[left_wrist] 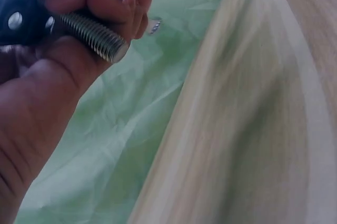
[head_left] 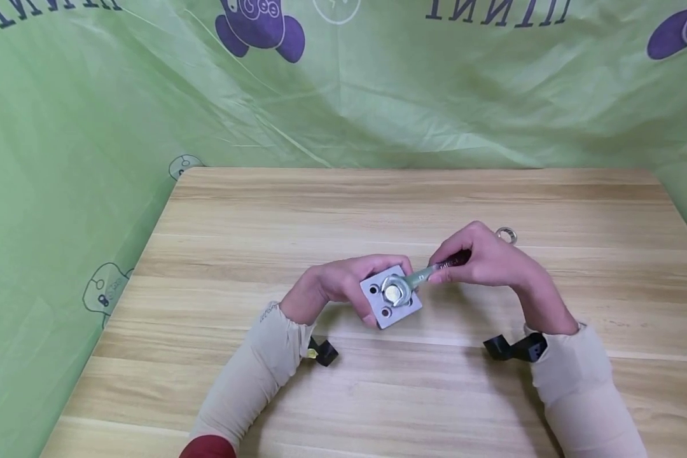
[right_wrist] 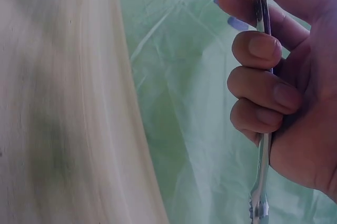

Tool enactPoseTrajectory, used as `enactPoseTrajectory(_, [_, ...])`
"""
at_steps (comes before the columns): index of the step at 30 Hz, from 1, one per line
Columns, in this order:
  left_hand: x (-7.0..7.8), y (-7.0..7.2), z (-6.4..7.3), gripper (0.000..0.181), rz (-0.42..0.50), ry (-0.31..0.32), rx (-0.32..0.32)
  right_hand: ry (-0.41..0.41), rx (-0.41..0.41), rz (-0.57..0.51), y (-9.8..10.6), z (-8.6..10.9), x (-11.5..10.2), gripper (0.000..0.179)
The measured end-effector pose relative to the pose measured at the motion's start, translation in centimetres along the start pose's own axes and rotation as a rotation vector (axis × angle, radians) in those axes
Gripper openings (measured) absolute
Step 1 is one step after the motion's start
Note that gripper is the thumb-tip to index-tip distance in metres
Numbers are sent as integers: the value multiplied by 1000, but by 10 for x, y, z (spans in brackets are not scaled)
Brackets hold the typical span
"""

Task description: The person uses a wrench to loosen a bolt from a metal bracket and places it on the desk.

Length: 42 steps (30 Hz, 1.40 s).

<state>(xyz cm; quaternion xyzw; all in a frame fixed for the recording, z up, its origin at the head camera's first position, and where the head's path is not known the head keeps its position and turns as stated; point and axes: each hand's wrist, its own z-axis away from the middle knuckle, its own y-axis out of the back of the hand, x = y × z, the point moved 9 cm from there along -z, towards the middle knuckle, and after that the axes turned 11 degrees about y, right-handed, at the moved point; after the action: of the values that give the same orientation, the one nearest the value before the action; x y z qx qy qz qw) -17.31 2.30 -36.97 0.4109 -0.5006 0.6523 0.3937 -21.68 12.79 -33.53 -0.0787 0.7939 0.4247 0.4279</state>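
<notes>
My left hand (head_left: 352, 280) grips a grey metal block (head_left: 385, 313) with holes in its face, held above the table. A large bolt (head_left: 392, 293) sits in the block with its head on the upper face. From the block's other side the bolt's threaded shank (left_wrist: 97, 38) sticks out past my left fingers. My right hand (head_left: 483, 257) holds a combination wrench (head_left: 420, 277), fingers curled round its shaft in the right wrist view. The wrench's open-end jaw lies around the bolt head. Its ring end (head_left: 506, 235) shows beyond the back of my right hand.
The wood-grain table (head_left: 412, 407) spreads under both hands. A green printed cloth (head_left: 343, 108) hangs behind the table and along its left side. Black wrist camera mounts (head_left: 512, 348) stick out from the beige sleeves (head_left: 257, 369).
</notes>
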Motion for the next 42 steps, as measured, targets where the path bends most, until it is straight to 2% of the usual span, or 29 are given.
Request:
enactPoseTrajectory(3, [-5,-9,-1,59,-34,44,-91,51,-36,17,-7,-3,-8,10])
enactPoseTrajectory(6, [-6,-13,-1,65,-70,59,-127,99,-48,37,-8,-5,-15,12])
enactPoseTrajectory(8, [-6,-13,-1,68,-77,52,-125,122,-39,45,-7,-4,-17,13])
enactPoseTrajectory(11, [-3,-9,0,61,-52,27,-95,127,-3,43,1,-1,-16,14])
enactPoseTrajectory(14, [4,-2,3,57,-16,-21,-30,74,61,34,13,5,-9,15])
enactPoseTrajectory(16, [10,8,7,56,7,-63,62,10,111,56,22,9,-3,13])
enactPoseTrajectory(18, [16,20,12,56,38,-106,192,-75,157,87,30,12,4,9])
enactPoseTrajectory(23, [25,53,27,60,78,-183,591,-298,252,146,38,16,22,15])
enactPoseTrajectory(26, [28,65,35,65,65,-216,790,-381,284,140,36,15,28,20])
enactPoseTrajectory(29, [30,72,40,69,28,-238,938,-416,290,135,30,12,31,25])
enactPoseTrajectory(32, [31,74,43,71,-33,-249,1044,-440,299,124,23,9,31,28])
enactPoseTrajectory(36, [32,74,45,72,-105,-267,1130,-430,308,115,12,2,30,30])
enactPoseTrajectory(39, [32,75,47,72,-114,-280,1166,-408,309,117,5,-4,29,32])
enactPoseTrajectory(42, [31,75,48,72,-118,-263,1164,-394,307,126,5,-5,28,32])
